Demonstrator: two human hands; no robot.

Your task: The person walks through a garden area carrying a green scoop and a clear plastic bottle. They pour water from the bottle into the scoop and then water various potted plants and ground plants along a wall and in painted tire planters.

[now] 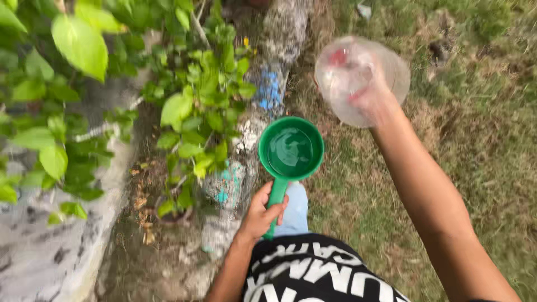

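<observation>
A: Report the nearest items first.

B: At the bottom edge, a black garment with white lettering (313,274) covers the person's torso. A light blue trouser leg (295,210) shows just beyond it.

A: Left hand status?

B: The left hand (262,213) is clenched around the handle of a green scoop (291,150). The fingers wrap the handle fully. The round bowl of the scoop sits level, beyond the hand, and contains water.

A: Right hand status?

B: The right arm extends forward and up. The right hand (369,98) grips a clear plastic bottle (358,78), seen end-on and blurred. The fingers are closed against its side; exact finger placement cannot be determined. A red patch shows through the plastic.

A: Relative position of the two items?

B: The bottle is to the right of the scoop and farther away, apart from it.

A: Surroundings?

B: Dry, patchy grass (481,156) lies to the right. A row of painted stones (268,89) runs away from the person at centre. A leafy green plant (196,106) grows to the left, beside a pale concrete surface (39,257).
</observation>
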